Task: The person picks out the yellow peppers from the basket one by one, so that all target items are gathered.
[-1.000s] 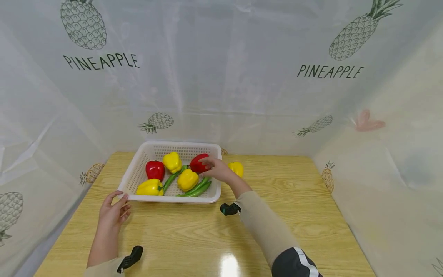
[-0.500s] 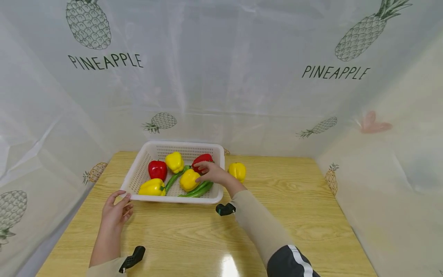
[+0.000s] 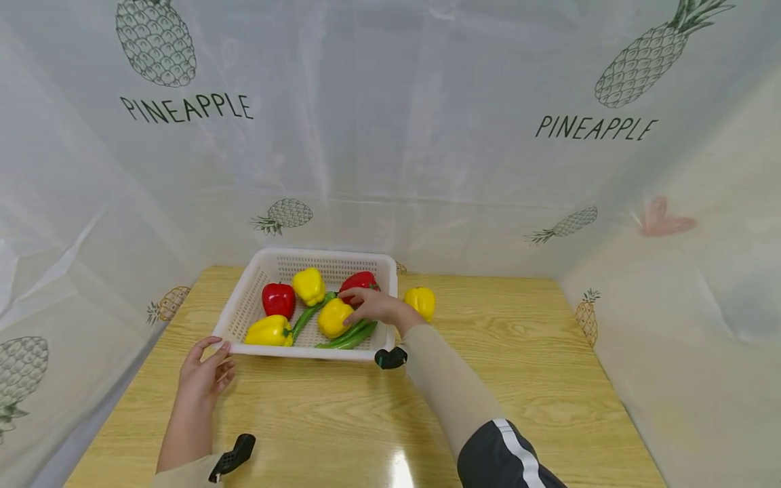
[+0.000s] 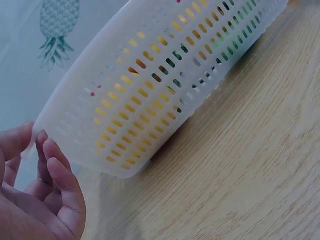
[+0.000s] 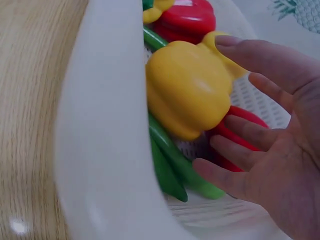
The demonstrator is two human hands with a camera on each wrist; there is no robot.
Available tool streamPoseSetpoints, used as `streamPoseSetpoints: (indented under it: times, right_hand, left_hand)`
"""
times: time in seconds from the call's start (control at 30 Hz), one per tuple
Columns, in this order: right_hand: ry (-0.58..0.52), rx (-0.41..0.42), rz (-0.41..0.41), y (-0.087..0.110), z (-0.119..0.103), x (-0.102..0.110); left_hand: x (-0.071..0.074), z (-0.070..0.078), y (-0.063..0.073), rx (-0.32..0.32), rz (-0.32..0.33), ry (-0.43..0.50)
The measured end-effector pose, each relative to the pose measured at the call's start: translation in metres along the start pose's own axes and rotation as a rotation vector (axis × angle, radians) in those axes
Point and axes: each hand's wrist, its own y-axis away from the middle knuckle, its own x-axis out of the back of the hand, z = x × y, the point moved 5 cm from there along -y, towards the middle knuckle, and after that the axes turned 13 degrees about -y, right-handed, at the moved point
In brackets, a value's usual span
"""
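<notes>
Over the basket (image 3: 293,350), right grip (image 3: 379,308) now nearer middle yellow pepper (image 3: 333,317)

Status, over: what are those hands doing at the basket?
Left hand pinches basket at near left corner. Right hand over its right side, gripping nothing. Middle yellow pepper beside it, ungripped; a red pepper, green peppers close by.

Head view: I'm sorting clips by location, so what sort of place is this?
Probably a curtained tabletop workspace: pineapple-print sheeting hangs behind and beside a wood-grain table bearing a white perforated basket holding bell peppers.
</notes>
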Motion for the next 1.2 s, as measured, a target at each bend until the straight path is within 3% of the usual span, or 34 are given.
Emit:
streamPoseSetpoints:
  times: [0.33, 0.73, 1.2]
  right_hand:
    - [-0.091, -0.092, -0.034, -0.004, 0.004, -0.003]
    - [-0.051, -0.123, -0.014, -0.010, 0.009, -0.008]
    - [-0.027, -0.119, 0.002, -0.021, 0.023, -0.012]
  left_hand:
    - [0.000, 0.000, 0.002, -0.003, -0.001, -0.016]
    - [0.001, 0.002, 0.007, 0.020, -0.029, 0.008]
    - [-0.004, -0.001, 0.005, 0.002, -0.026, -0.017]
